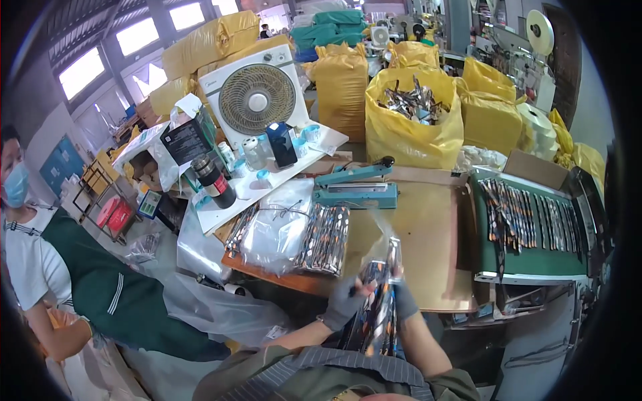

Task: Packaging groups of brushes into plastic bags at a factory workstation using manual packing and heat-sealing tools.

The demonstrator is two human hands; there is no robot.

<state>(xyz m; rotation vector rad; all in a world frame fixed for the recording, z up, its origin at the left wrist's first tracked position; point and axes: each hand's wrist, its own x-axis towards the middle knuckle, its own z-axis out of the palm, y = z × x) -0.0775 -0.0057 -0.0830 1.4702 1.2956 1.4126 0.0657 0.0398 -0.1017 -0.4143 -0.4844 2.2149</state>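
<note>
Both hands are gloved in grey and meet low in the middle of the view. The left hand [344, 302] is closed around the near-left side of a clear plastic bag [381, 294] stuffed with patterned sleeves, while the right hand [402, 297] pinches its right side; the bag stands upright between them, its open mouth reaching up toward the table.

The bag looks light and limp — thin film that crumples and is likely slippery — so the firm place to grip seems to be the packed bundle inside rather than the loose top.

Just beyond, on the wooden tabletop [428, 234], lie a stack of filled bags [326, 239] and a loose heap of clear film [277, 227] to the left. Farther back sits a teal heat sealer [354, 187]. To the right, a green conveyor [535, 257] carries a row of the same patterned pieces. At the far side stand yellow sacks [414, 130] — one open, full of shiny pieces — and a white box fan [257, 97]. At the far left a co-worker in a green apron [114, 294] stands by.
</note>
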